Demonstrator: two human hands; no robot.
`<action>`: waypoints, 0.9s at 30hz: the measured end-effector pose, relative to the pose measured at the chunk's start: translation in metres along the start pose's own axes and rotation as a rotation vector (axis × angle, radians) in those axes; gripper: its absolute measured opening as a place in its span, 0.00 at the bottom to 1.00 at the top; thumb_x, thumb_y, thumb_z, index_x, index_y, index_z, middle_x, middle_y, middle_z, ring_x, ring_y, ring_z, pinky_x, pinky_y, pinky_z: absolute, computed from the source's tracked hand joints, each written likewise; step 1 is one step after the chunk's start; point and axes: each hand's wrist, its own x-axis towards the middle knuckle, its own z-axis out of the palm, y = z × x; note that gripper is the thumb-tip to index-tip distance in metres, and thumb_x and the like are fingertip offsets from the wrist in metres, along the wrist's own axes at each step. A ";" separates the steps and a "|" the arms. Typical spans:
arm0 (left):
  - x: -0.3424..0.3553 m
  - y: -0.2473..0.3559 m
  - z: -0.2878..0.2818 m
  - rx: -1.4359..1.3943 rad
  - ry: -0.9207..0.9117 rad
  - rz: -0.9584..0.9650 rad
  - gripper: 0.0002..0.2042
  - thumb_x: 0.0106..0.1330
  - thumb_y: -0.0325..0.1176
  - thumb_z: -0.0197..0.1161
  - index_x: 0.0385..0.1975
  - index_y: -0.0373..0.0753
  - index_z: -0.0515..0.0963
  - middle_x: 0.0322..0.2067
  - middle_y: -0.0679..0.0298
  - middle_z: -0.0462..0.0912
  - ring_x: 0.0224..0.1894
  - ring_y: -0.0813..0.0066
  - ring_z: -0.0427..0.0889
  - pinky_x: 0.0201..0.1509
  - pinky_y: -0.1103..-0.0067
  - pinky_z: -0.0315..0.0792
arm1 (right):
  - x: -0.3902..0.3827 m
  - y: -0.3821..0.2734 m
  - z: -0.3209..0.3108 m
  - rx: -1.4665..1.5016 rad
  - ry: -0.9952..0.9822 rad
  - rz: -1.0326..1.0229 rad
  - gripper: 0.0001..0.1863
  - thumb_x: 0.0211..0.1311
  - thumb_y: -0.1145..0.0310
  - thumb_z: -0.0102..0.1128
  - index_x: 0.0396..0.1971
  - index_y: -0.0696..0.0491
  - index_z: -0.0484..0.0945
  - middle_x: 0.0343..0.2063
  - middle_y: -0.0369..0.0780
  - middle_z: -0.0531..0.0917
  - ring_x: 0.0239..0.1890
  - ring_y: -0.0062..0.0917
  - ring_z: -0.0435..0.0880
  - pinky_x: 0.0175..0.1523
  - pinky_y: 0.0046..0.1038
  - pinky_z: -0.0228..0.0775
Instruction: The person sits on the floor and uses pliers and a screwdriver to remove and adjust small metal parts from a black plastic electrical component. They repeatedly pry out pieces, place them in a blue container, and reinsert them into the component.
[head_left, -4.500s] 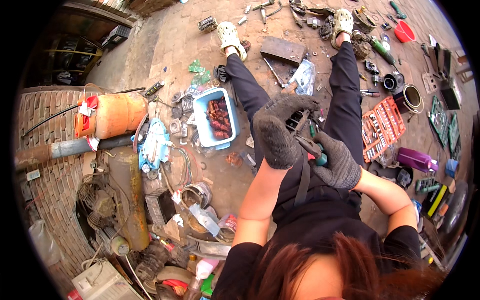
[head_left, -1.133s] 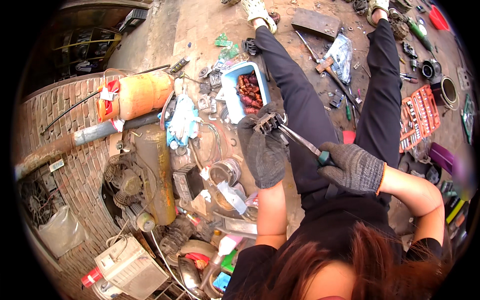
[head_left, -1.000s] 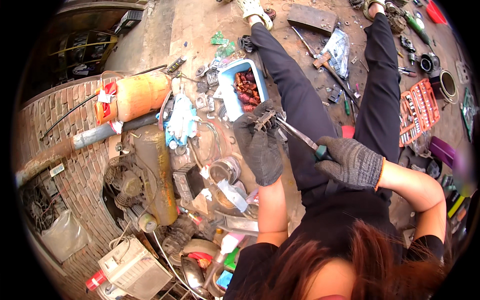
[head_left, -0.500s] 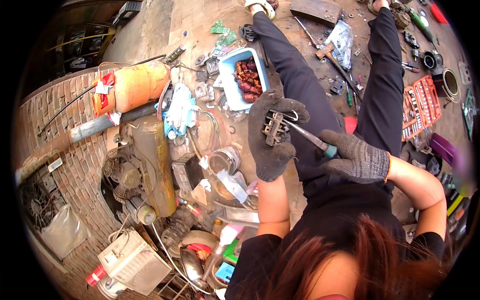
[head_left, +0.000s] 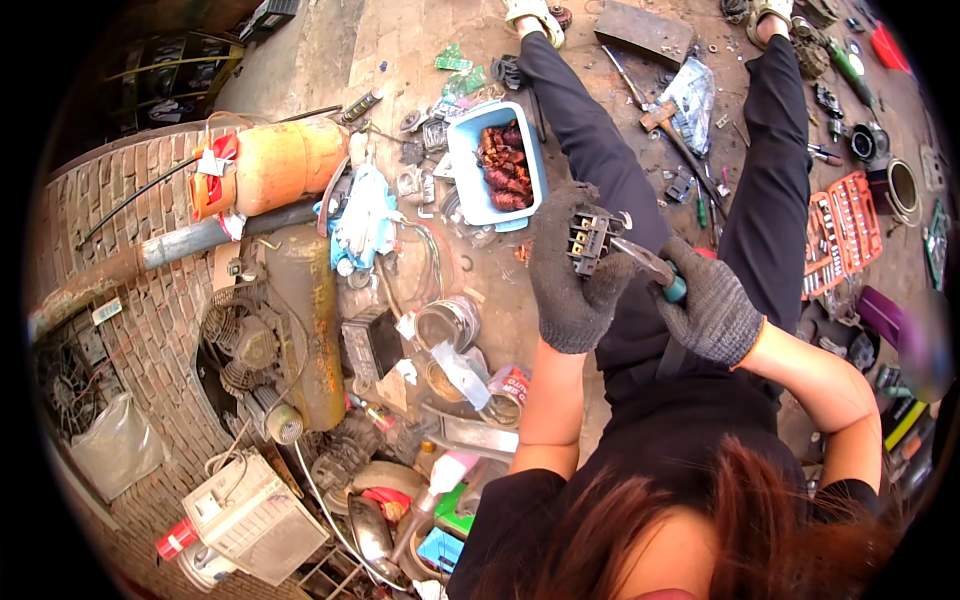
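Observation:
My left hand, in a dark grey knit glove, is closed round a small black block with brassy contacts, held up over my lap. In my gloved right hand is a metal tool with a green handle, its tip at the right side of the block, beside my left thumb. Whether the tip touches the block I cannot tell. Both hands are in front of my dark trousers, between my body and a light blue tub of reddish-brown coiled pieces.
An orange gas cylinder, a rusty tank and assorted parts crowd my left. An open orange socket case and a purple container lie at my right. A hammer, a plastic bag and a metal box lie between my legs.
Since half a second ago my right hand has moved slightly up and left, closer to my left hand. My left hand has shifted right and turned the block, whose brassy contacts now show.

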 end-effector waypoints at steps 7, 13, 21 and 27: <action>0.013 -0.018 0.015 0.062 0.136 -0.257 0.19 0.64 0.40 0.62 0.44 0.31 0.68 0.35 0.60 0.72 0.36 0.77 0.73 0.42 0.80 0.70 | 0.035 0.020 0.017 -0.152 0.098 0.073 0.15 0.53 0.66 0.58 0.37 0.56 0.68 0.25 0.53 0.78 0.32 0.48 0.80 0.37 0.44 0.70; 0.041 -0.073 0.019 0.184 0.264 -0.281 0.16 0.68 0.41 0.57 0.37 0.30 0.69 0.28 0.58 0.75 0.31 0.74 0.73 0.40 0.77 0.70 | 0.087 0.045 0.030 -0.369 0.183 0.023 0.16 0.55 0.64 0.57 0.38 0.58 0.68 0.27 0.52 0.80 0.32 0.46 0.82 0.38 0.44 0.72; 0.061 -0.126 0.013 -0.055 0.330 -0.751 0.27 0.66 0.58 0.51 0.31 0.32 0.72 0.22 0.60 0.76 0.21 0.75 0.73 0.23 0.79 0.67 | 0.130 0.058 0.023 -0.590 0.226 0.009 0.12 0.51 0.70 0.55 0.36 0.59 0.73 0.30 0.51 0.80 0.36 0.42 0.82 0.40 0.40 0.73; 0.060 -0.095 0.017 -0.265 0.442 -0.815 0.25 0.65 0.59 0.52 0.27 0.37 0.70 0.12 0.65 0.70 0.09 0.77 0.68 0.10 0.82 0.62 | 0.114 0.040 0.009 -0.691 0.230 0.003 0.12 0.53 0.70 0.53 0.38 0.58 0.74 0.30 0.49 0.81 0.36 0.39 0.82 0.41 0.38 0.73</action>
